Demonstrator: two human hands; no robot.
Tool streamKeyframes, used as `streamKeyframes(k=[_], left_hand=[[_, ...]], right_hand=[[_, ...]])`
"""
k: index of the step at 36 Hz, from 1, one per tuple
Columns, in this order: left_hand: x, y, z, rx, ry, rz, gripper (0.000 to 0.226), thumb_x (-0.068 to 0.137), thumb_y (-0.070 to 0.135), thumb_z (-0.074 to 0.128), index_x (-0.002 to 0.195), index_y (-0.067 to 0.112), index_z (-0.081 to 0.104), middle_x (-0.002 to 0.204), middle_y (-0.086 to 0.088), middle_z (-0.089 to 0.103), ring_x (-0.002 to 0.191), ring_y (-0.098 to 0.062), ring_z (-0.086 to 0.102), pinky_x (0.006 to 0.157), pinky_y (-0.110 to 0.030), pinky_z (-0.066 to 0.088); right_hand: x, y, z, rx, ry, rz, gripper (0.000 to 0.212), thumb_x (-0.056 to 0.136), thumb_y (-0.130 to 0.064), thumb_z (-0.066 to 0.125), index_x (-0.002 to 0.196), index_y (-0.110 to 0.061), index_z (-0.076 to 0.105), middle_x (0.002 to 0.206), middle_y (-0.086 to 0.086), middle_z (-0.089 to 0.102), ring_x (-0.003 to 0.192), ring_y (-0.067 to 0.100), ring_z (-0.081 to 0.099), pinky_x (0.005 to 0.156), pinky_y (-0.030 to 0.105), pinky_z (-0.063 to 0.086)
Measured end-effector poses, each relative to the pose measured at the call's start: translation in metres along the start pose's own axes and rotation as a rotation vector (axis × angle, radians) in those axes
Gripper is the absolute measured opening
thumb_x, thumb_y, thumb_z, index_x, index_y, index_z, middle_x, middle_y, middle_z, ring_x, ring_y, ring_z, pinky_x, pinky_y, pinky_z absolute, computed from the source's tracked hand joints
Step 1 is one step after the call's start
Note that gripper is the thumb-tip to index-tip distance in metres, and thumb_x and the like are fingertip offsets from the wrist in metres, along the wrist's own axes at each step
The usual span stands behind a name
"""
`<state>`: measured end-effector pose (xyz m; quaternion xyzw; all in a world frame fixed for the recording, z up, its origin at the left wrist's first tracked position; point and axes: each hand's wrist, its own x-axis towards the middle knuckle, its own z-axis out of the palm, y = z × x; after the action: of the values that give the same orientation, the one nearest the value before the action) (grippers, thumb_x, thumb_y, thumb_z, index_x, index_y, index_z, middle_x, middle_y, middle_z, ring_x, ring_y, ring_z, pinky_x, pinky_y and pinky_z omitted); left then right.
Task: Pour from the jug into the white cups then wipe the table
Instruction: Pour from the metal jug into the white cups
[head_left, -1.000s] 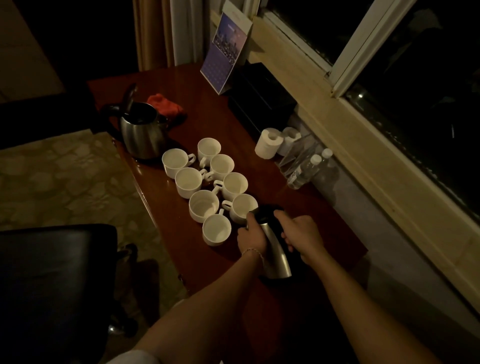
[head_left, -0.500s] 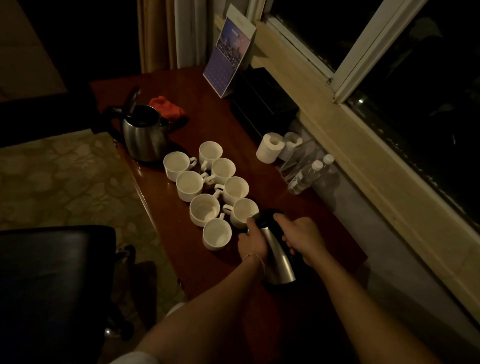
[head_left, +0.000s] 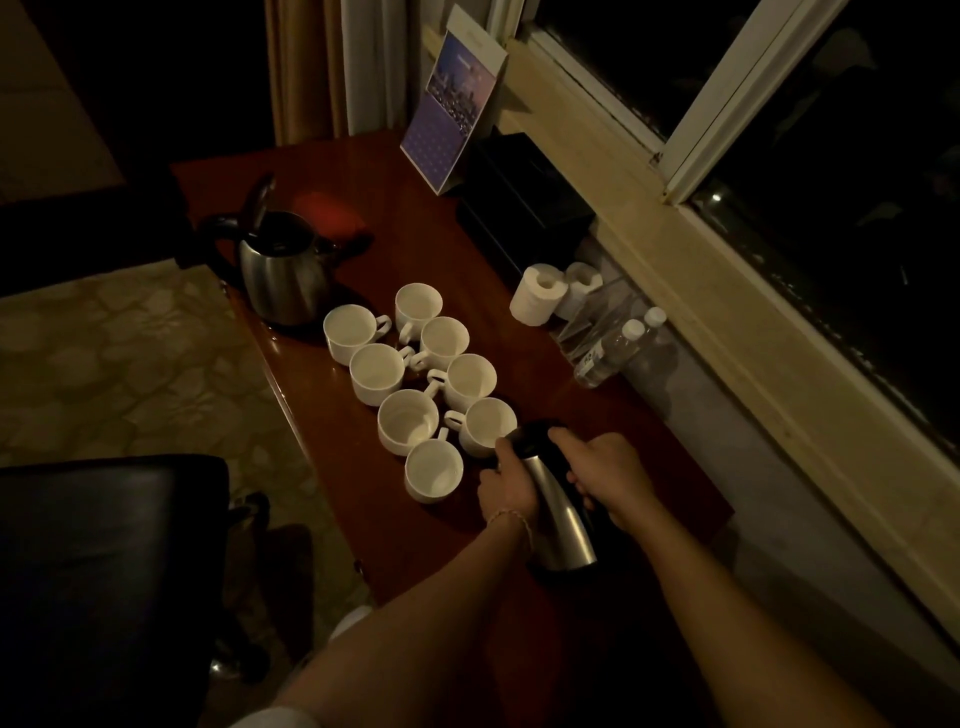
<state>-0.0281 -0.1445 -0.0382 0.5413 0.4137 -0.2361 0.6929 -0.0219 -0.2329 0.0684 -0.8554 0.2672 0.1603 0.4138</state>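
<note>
Eight white cups (head_left: 410, 382) in two rows on counter (head_left: 561, 410). One steel jug (head_left: 556, 514) near them, gripped by both: left hand (head_left: 506, 486) wrapped on body, right hand (head_left: 605, 470) curled on handle. One kettle (head_left: 280, 275), two paper rolls (head_left: 537, 293), two bottles (head_left: 615, 351).

Both bare arms reach forward, hands closed around the jug (head_left: 558, 512).

The left hand (head_left: 503, 486) curls against the jug's side near the top, a thin bracelet (head_left: 511, 519) at its wrist. The right hand (head_left: 605, 473) wraps the far side in a fist-like grip, knuckles up. The forearms run in from below, angled toward each other, with a white sleeve edge (head_left: 275, 719) at the left elbow.
</note>
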Motion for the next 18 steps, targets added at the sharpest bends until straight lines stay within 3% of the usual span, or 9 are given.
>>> streamKeyframes(k=[10, 14, 18], left_hand=[[0.007, -0.001, 0.000, -0.026, -0.009, 0.016, 0.092, 0.094, 0.079, 0.029, 0.145, 0.006, 0.050, 0.141, -0.018, 0.057, 0.125, -0.035, 0.057, 0.110, -0.052, 0.045], [0.004, -0.001, 0.000, -0.074, -0.013, 0.003, 0.104, 0.080, 0.086, 0.029, 0.146, 0.008, 0.049, 0.138, -0.016, 0.058, 0.121, -0.034, 0.058, 0.108, -0.053, 0.047], [0.004, 0.001, -0.002, -0.056, -0.016, -0.008, 0.096, 0.089, 0.082, 0.031, 0.148, 0.008, 0.047, 0.141, -0.016, 0.056, 0.124, -0.034, 0.057, 0.109, -0.053, 0.046]], right_hand=[[0.001, -0.007, 0.001, -0.013, -0.008, -0.002, 0.046, 0.085, -0.049, 0.069, 0.056, -0.014, 0.059, 0.051, 0.001, 0.061, 0.046, 0.018, 0.052, 0.052, 0.033, 0.042], [0.001, -0.009, 0.003, -0.024, -0.015, -0.008, 0.047, 0.086, -0.048, 0.068, 0.054, -0.015, 0.057, 0.051, 0.001, 0.060, 0.048, 0.019, 0.051, 0.053, 0.033, 0.042], [0.002, -0.012, 0.004, -0.047, -0.013, -0.001, 0.047, 0.086, -0.050, 0.068, 0.057, -0.013, 0.060, 0.053, 0.002, 0.062, 0.049, 0.019, 0.054, 0.053, 0.033, 0.043]])
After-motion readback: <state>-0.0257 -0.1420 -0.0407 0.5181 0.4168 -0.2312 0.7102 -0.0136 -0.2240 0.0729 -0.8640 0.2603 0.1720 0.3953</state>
